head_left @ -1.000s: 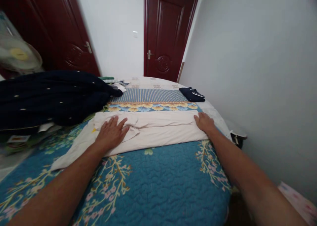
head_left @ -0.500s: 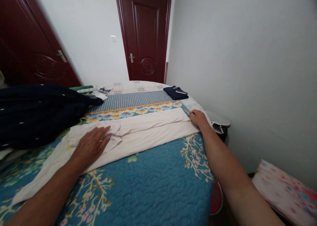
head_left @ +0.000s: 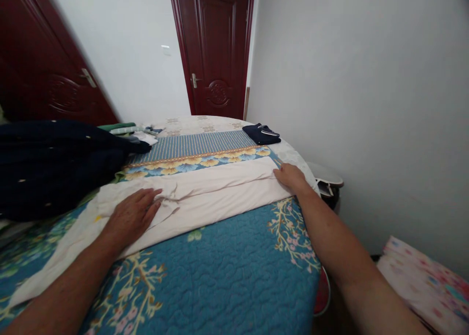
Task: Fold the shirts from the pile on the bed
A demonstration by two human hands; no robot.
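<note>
A long cream cloth (head_left: pixel 216 190), folded lengthwise, lies across a blue floral quilt (head_left: pixel 227 266) on the bed. My left hand (head_left: pixel 130 217) rests flat on the cloth's left part, fingers stretched out beside a bunch of wrinkles. My right hand (head_left: pixel 291 177) sits at the cloth's right end by the bed edge, fingers curled down on the corner; whether it pinches the fabric I cannot make out.
A dark navy garment pile (head_left: pixel 54 161) covers the bed's left side. A folded navy item (head_left: pixel 262 133) lies at the far right corner. A striped blue panel (head_left: pixel 198 146) runs behind the cloth. Two dark red doors (head_left: pixel 216 51) stand beyond. A floral bundle (head_left: pixel 425 286) sits low at the right.
The view swung to the right between the first frame and now. My right hand slid to the cloth's right end corner; my left hand stayed flat on the cloth.
</note>
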